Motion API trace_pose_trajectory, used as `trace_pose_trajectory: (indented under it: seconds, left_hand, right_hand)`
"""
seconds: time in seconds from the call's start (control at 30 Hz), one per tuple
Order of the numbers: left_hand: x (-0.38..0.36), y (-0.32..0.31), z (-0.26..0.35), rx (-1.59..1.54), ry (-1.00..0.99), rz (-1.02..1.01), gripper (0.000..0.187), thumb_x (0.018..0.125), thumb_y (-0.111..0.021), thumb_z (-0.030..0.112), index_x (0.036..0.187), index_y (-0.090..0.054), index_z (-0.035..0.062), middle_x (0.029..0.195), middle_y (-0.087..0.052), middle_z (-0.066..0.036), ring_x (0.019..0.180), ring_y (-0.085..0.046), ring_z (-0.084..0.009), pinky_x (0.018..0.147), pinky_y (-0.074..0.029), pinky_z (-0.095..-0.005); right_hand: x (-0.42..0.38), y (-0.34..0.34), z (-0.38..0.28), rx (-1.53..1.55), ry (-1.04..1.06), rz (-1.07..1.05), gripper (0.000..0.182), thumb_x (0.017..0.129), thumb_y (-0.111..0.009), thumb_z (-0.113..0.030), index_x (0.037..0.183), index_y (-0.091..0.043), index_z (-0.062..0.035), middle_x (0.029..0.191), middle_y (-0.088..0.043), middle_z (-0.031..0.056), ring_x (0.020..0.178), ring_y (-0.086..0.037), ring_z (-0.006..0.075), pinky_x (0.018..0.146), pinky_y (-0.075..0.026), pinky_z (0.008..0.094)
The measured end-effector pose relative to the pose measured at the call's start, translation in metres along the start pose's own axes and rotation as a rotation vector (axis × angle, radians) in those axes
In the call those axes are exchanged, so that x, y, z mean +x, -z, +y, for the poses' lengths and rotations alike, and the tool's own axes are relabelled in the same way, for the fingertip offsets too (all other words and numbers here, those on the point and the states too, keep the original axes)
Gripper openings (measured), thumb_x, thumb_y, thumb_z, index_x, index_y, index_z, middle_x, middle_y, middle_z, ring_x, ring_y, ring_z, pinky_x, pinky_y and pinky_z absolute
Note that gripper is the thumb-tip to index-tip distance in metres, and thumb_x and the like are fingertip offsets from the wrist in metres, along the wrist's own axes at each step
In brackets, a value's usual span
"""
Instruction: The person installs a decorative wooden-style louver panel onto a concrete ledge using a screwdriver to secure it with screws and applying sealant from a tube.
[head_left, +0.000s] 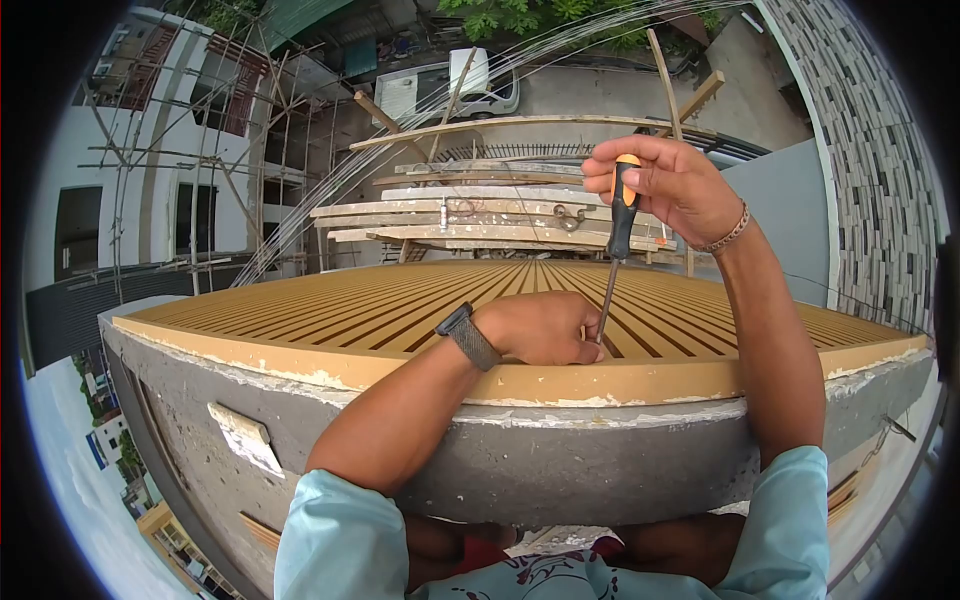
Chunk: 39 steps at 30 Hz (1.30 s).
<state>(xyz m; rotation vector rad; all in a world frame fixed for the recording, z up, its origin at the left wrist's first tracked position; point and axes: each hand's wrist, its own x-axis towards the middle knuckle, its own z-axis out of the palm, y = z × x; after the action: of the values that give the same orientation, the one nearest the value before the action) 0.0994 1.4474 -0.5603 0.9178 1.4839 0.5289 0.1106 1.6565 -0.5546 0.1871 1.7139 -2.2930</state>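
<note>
White building [140, 170], at ten o'clock from the middle of the view as I look on: crossed by poles, its outer edge lost in the dark surround. Tiled wall [872, 150], two o'clock, likewise cut off. Grey concrete ledge [590, 465], nearest the person and spreading across six o'clock; the sleeves and lap cover parts of it. Tan slatted panel [400, 310], along the ledge from nine to three o'clock, with narrow dark gaps whose depth cannot be made out. Parked vehicle [490, 95], twelve o'clock, partly masked by wires and a pole. Weathered planks [400, 215], also towards twelve, beyond the panel; the small objects on them are too indistinct to name.

Right grip [680, 185], two o'clock: thumb against a handle, fingers loosely curved behind it and only partly closed. Left grip [545, 328], four o'clock, close to the middle: resting on the panel, fingers curled under; whether they pinch anything I cannot tell. Screwdriver [622, 215], two o'clock: near upright, orange and black handle uppermost, its tip obscured beside the left thumb. Dark watch [468, 335], six o'clock, on the left wrist. Chain bracelet [730, 230], near three o'clock, on the right wrist.
</note>
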Motion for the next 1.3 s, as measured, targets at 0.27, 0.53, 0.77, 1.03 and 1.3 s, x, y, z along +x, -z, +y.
trace_pose_trajectory:
  seconds: [0.27, 0.53, 0.77, 1.03, 1.3]
  left_hand:
    - [-0.005, 0.003, 0.001, -0.189, -0.051, -0.039, 0.019, 0.086, -0.061, 0.016, 0.099, -0.062, 0.0032, 0.071, -0.061, -0.005, 0.062, -0.053, -0.0105, 0.057, -0.041, -0.0272]
    - [0.001, -0.002, -0.008, -0.066, -0.035, -0.024, 0.017, 0.085, -0.06, 0.015, 0.096, -0.062, 0.0026, 0.079, -0.064, -0.009, 0.073, -0.058, -0.0173, 0.068, -0.046, -0.0315]
    - [0.004, -0.003, -0.008, 0.038, 0.018, -0.027, 0.021, 0.087, -0.058, 0.021, 0.097, -0.062, 0.0028, 0.082, -0.064, -0.011, 0.075, -0.059, -0.0202, 0.07, -0.046, -0.0328]
    - [-0.002, 0.0, -0.002, -0.059, -0.096, -0.009, 0.022, 0.086, -0.058, 0.019, 0.1, -0.062, 0.0028, 0.083, -0.064, -0.012, 0.076, -0.059, -0.0201, 0.07, -0.046, -0.0327]
    - [0.0, -0.002, -0.003, -0.003, 0.033, 0.005, 0.023, 0.086, -0.06, 0.024, 0.094, -0.064, 0.0027, 0.081, -0.065, -0.012, 0.074, -0.06, -0.0213, 0.069, -0.047, -0.034]
  right_hand:
    - [-0.001, -0.001, -0.014, -0.284, -0.051, 0.033, 0.037, 0.083, -0.069, -0.021, 0.113, -0.062, 0.0004, 0.081, -0.058, 0.0006, 0.073, -0.056, 0.0078, 0.068, -0.05, 0.0237]
    - [-0.001, -0.002, -0.008, -0.018, -0.046, -0.021, 0.033, 0.085, -0.067, -0.021, 0.11, -0.06, -0.0001, 0.086, -0.062, 0.0047, 0.077, -0.058, 0.0097, 0.071, -0.051, 0.0255]
    - [-0.002, -0.002, -0.01, -0.185, -0.054, 0.07, 0.033, 0.085, -0.067, -0.017, 0.112, -0.06, 0.001, 0.09, -0.064, 0.0077, 0.08, -0.062, 0.0122, 0.073, -0.052, 0.0265]
    - [0.002, -0.005, -0.009, -0.132, -0.065, 0.007, 0.03, 0.088, -0.063, -0.021, 0.11, -0.06, -0.0012, 0.095, -0.064, 0.0071, 0.083, -0.062, 0.0119, 0.072, -0.052, 0.0266]
    - [0.002, 0.004, 0.006, 0.113, -0.037, 0.016, 0.034, 0.086, -0.066, -0.019, 0.115, -0.059, -0.0011, 0.089, -0.064, 0.0053, 0.081, -0.061, 0.0114, 0.073, -0.051, 0.0255]
